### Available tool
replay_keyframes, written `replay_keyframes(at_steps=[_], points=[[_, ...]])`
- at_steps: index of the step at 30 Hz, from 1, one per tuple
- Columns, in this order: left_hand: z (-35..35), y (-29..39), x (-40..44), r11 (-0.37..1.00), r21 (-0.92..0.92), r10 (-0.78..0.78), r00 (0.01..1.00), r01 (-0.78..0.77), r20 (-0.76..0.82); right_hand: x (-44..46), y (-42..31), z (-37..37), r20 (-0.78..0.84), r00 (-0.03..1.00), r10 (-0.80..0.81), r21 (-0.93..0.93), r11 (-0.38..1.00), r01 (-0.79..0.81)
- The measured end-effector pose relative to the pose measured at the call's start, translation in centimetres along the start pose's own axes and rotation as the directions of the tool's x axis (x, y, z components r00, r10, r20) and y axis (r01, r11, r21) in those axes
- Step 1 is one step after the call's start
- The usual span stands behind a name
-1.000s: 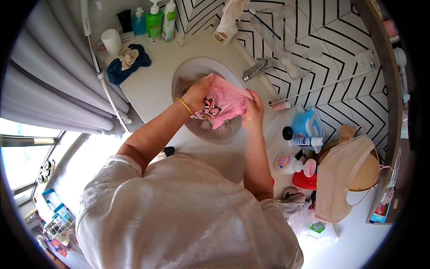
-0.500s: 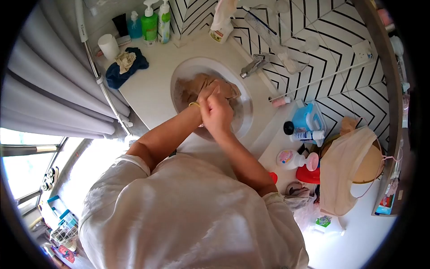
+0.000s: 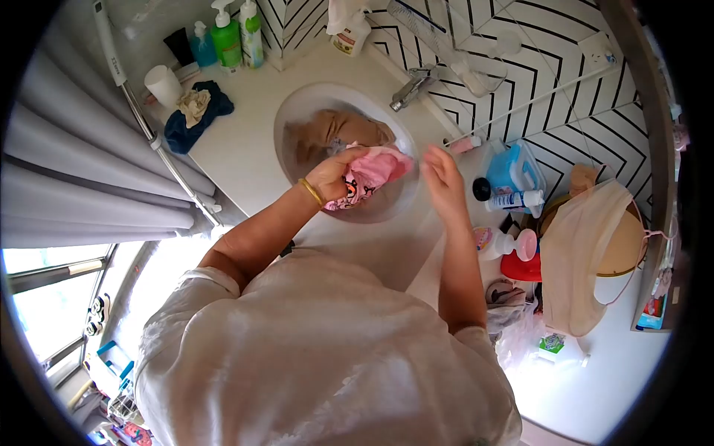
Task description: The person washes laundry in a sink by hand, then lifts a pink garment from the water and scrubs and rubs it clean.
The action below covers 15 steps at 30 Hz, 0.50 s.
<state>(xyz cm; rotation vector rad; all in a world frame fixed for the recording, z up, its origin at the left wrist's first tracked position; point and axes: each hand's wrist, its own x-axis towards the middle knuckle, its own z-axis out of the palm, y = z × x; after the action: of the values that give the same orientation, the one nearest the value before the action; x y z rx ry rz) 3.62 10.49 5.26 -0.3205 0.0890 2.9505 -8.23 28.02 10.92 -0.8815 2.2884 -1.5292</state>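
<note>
My left hand [image 3: 332, 175], with a yellow bracelet at the wrist, grips a pink cloth [image 3: 374, 170] with a dark printed pattern. The cloth hangs bunched over the near part of the oval sink [image 3: 281, 132]. Brown fabric [image 3: 335, 128] lies in the basin beyond it. To the right of the sink, my right hand [image 3: 443, 178] is raised with its fingers apart and nothing in them. A metal faucet [image 3: 413, 88] stands at the far right of the basin.
Dark blue cloth [image 3: 182, 132], a white cup [image 3: 163, 85] and pump bottles [image 3: 226, 39] are at the back left. On the right are a blue container [image 3: 510, 169], a white bottle [image 3: 491, 244] and a hanging beige garment [image 3: 580, 256]. Grey curtain [image 3: 82, 193] hangs left.
The pink cloth, stretched between both hands at first, then mostly hidden under them, is now bunched in my left hand. My right hand has come off it and moved right.
</note>
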Motion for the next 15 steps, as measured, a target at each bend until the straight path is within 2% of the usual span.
replay_keyframes(at_steps=[1,3,5,6,7,10,13,15], points=[[-0.2,0.1,-0.3,1.0,0.028,0.008,0.999,-0.009,0.052,-1.5,-0.8,-1.8,0.014,1.0,0.006,-0.081,0.997,-0.005],[-0.3,0.2,-0.7,0.996,0.083,0.021,0.987,-0.035,0.161,-5.3,-2.5,-5.4,0.065,0.994,0.091,-0.369,0.927,-0.061],[-1.3,0.1,0.0,0.995,0.072,0.055,0.992,-0.064,0.115,-8.3,-5.0,-8.0,0.07,0.956,0.285,-0.718,0.679,-0.15],[-1.8,-0.1,0.4,0.995,0.063,0.069,0.994,-0.075,0.09,-10.3,-4.8,-9.0,-0.011,0.942,0.337,-0.769,0.599,-0.223],[-2.0,-0.2,0.6,0.999,0.02,0.041,0.995,-0.043,0.095,-12.0,-4.5,-9.8,-0.097,0.92,0.378,-0.807,0.511,-0.295],[-2.4,-0.5,1.0,0.998,-0.053,-0.019,0.993,0.025,0.115,-14.5,-3.6,-11.2,-0.176,0.745,0.643,-0.792,0.357,-0.495],[-2.4,-0.5,0.9,0.998,-0.043,-0.035,0.992,0.04,0.125,-16.8,-0.4,-11.9,-0.148,0.71,0.689,-0.741,0.399,-0.541],[-2.3,-0.4,0.6,0.996,-0.058,-0.064,0.991,0.071,0.121,-18.0,1.9,-11.7,-0.088,0.762,0.641,-0.744,0.467,-0.478]])
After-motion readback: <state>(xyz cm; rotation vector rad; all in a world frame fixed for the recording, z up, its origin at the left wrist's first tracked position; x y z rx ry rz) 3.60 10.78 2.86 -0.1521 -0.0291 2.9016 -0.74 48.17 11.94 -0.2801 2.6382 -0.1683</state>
